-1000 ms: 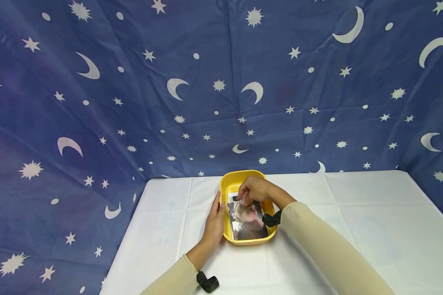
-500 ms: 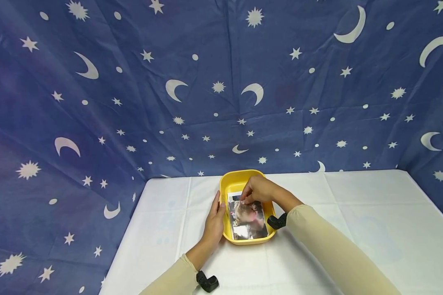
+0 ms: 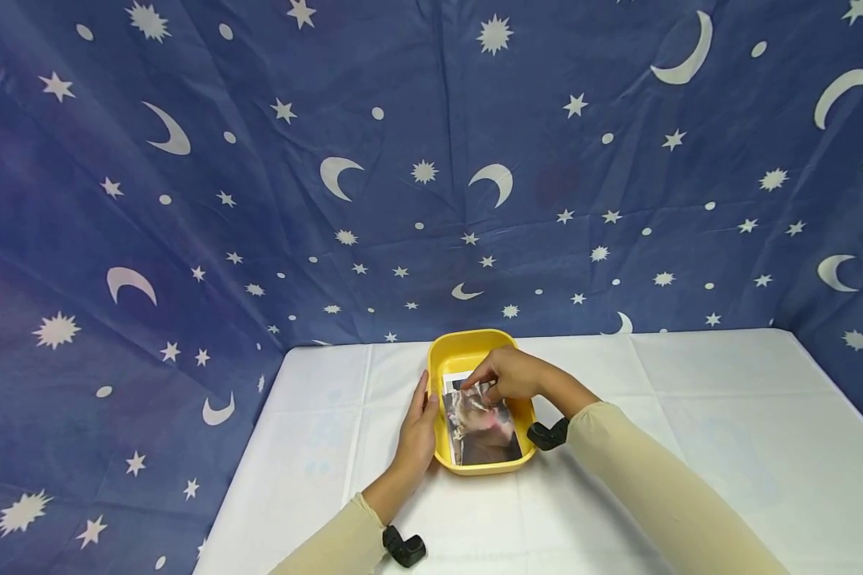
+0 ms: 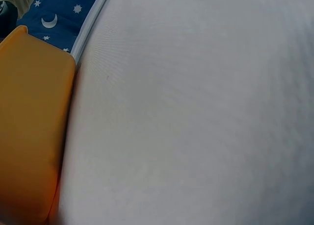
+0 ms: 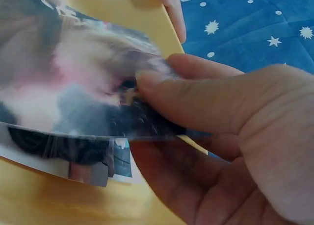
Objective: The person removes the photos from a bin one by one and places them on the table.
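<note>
A glossy photo print (image 3: 483, 443) lies at the top of a stack of prints inside a yellow plastic tub (image 3: 460, 343). My right hand (image 3: 512, 374) reaches in from the right and pinches that print near its far edge. In the right wrist view, the thumb lies on the glossy face and fingers are behind it; the print bows above other prints (image 5: 91, 171). My left hand (image 3: 417, 435) rests along the tub's left wall, its fingers fairly straight. The left wrist view shows the tub's outer wall (image 4: 32, 122), but not the hand clearly.
The tub stands on a white-covered table (image 3: 654, 415), near its back edge. Behind it hangs a blue cloth (image 3: 403, 208) with moons and stars, which also runs down the left side. A black wrist camera (image 3: 404, 548) sits on the left forearm.
The right hand has shifted slightly to the right, and its index finger now reaches out straighter over the print. Reflections on the print have changed. The left hand and tub stay put.
</note>
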The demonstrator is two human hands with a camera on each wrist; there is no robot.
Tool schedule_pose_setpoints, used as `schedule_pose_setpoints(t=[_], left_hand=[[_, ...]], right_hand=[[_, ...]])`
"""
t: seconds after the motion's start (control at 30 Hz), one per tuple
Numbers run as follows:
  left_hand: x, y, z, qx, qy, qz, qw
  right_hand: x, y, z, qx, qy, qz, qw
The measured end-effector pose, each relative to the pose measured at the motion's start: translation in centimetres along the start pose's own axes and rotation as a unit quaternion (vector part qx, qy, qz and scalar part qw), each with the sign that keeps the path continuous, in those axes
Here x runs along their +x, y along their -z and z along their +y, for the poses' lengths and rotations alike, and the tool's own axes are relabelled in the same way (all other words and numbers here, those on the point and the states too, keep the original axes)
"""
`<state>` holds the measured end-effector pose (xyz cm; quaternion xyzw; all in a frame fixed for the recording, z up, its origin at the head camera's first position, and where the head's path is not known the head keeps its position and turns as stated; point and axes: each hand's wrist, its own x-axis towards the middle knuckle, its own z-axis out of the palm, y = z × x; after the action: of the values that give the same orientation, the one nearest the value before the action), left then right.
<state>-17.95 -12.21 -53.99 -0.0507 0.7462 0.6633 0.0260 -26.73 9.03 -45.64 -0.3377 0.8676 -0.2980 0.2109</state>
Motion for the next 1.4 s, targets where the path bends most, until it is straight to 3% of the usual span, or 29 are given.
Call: schedule_pose_setpoints(t=[0.13, 0.23, 0.6, 0.77, 1.0, 1.23, 1.4], left_hand=[[0.1, 0.0, 0.1, -0.004, -0.002, 0.0, 1.0], [0.1, 0.0, 0.1, -0.009, -0.001, 0.0, 1.0], [0.0, -0.2, 0.0, -0.014, -0.004, 0.0, 0.9999], [-0.1, -0.3, 0.1, -0.013, -0.003, 0.003, 0.9999], [0.0, -0.1, 0.0, -0.013, -0.007, 0.003, 0.9999], [-0.1, -0.1, 0.1, -0.008, -0.001, 0.0, 1.0], [-0.1, 0.0, 0.1, -0.004, 0.001, -0.005, 1.0]], right_hand=[[-0.6, 0.0, -0.1, 0.008, -0.009, 0.033, 0.9994], [-1.2, -0.2, -0.1, 0.046, -0.019, 0.054, 0.9973], [-3.7, -1.4, 0.4, 0.114, -0.019, 0.086, 0.9896], [-4.6, -1.2, 0.8, 0.159, -0.023, 0.139, 0.9772], [-6.9, 0.5, 2.3, 0.248, -0.061, 0.191, 0.9477], [-9.3, 1.9, 4.9, 0.215, -0.093, 0.232, 0.9441], [-10.5, 2.2, 7.1, 0.203, -0.11, 0.272, 0.9343]])
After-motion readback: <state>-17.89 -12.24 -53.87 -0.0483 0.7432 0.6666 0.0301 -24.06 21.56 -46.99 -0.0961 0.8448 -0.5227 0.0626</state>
